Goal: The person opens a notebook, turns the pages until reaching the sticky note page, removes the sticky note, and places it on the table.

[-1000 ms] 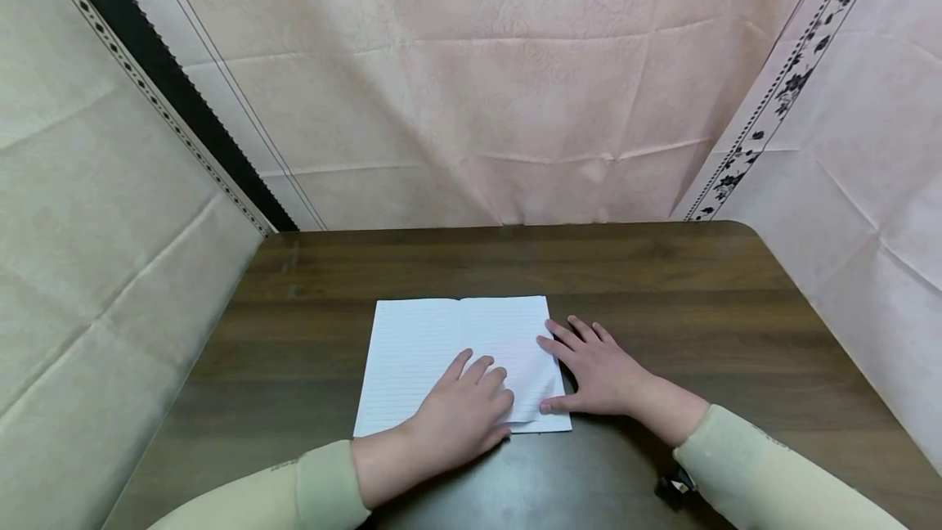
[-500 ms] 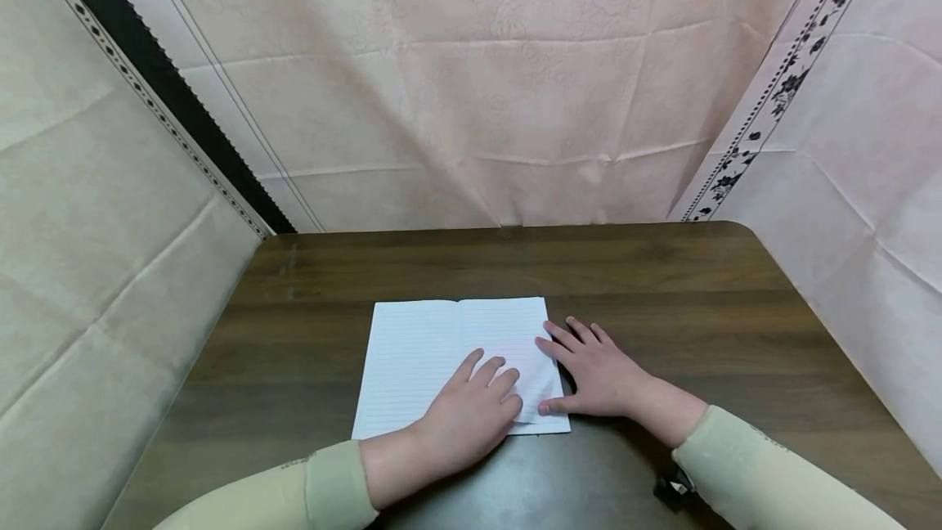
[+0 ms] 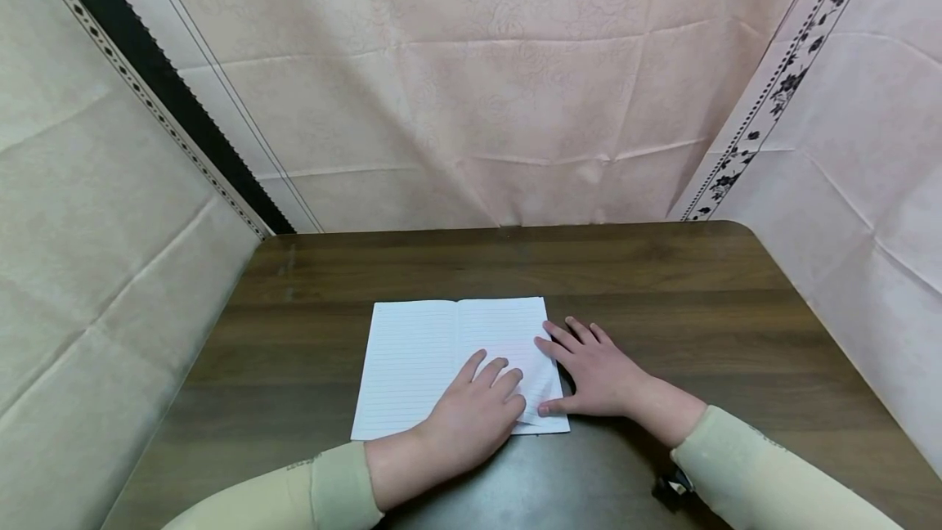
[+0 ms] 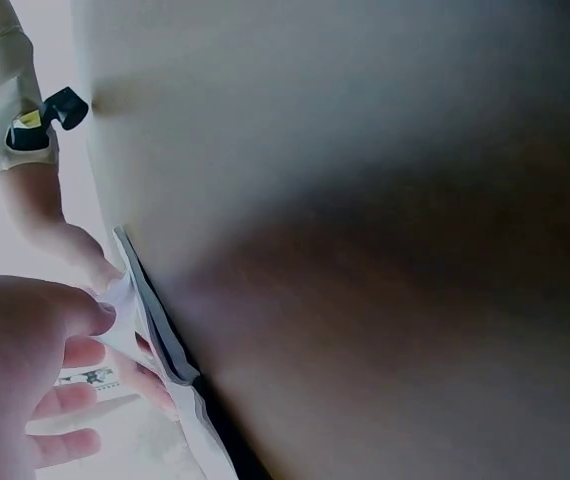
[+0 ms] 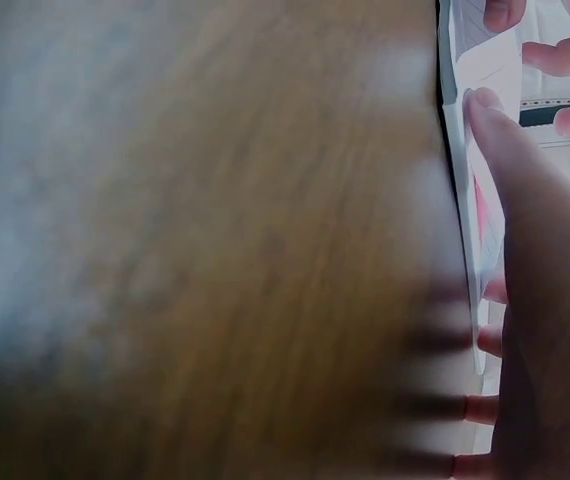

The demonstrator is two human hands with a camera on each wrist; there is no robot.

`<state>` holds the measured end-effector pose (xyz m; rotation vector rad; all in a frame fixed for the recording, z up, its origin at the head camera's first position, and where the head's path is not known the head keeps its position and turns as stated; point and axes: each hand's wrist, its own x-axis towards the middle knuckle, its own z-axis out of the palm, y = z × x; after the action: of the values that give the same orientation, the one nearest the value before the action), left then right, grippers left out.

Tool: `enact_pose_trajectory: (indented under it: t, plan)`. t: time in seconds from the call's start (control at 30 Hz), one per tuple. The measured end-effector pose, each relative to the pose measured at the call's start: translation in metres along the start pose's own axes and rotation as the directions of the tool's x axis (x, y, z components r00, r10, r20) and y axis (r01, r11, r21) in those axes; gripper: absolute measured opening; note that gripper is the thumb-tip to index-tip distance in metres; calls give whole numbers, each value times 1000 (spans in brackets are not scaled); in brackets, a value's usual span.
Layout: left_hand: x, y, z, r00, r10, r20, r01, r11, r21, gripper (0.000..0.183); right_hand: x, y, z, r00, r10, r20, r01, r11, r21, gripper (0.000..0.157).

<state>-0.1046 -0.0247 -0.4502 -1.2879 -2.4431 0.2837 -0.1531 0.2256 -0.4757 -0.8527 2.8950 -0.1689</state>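
Note:
An open lined notebook [image 3: 412, 358] lies flat in the middle of the table, its two pages spread. Near the lower right corner of the right page, a piece of paper [image 3: 540, 399] shows a slanting edge. Over the lower part of that page is my left hand [image 3: 477, 419], its fingers extended across the paper; the thumb [image 4: 90, 312] is close to a raised bit of page in the left wrist view. My right hand [image 3: 599, 375] rests spread over the notebook's right edge. Its thumb [image 5: 495, 125] presses on the page, while several fingertips reach beyond the edge.
The dark wooden table [image 3: 331, 268] extends around the notebook. Pale patterned cloth [image 3: 478, 105] hangs behind it and on both sides. A small black device [image 3: 673, 487] sits at the right sleeve's cuff.
My left hand has slid a little to the right over the page, toward the right hand. The right hand and the notebook stay almost where they were.

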Motion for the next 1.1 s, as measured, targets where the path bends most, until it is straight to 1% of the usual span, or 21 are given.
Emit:
enact_pose_trajectory:
  t: [0.2,0.37,0.5,0.7,1.1]
  plan:
    - [1,2,0,999,-11,30,11,1000,-19,14,-2,2,2,1000,-9,-3,9,1000,-11,108]
    - [1,2,1,999,-20,27,20,999,-30,16,-2,5,0,1000,-8,-12,8,1000,-16,115]
    - [0,2,2,999,-24,27,25,999,-42,18,-2,8,0,1000,5,9,-5,1000,-8,119]
    - [0,1,2,999,-37,23,38,998,-49,20,-3,10,0,1000,10,28,-10,1000,2,122]
    - [0,-2,-3,996,-94,6,94,993,-76,18,-7,13,-1,1000,-19,-16,19,1000,-10,125]
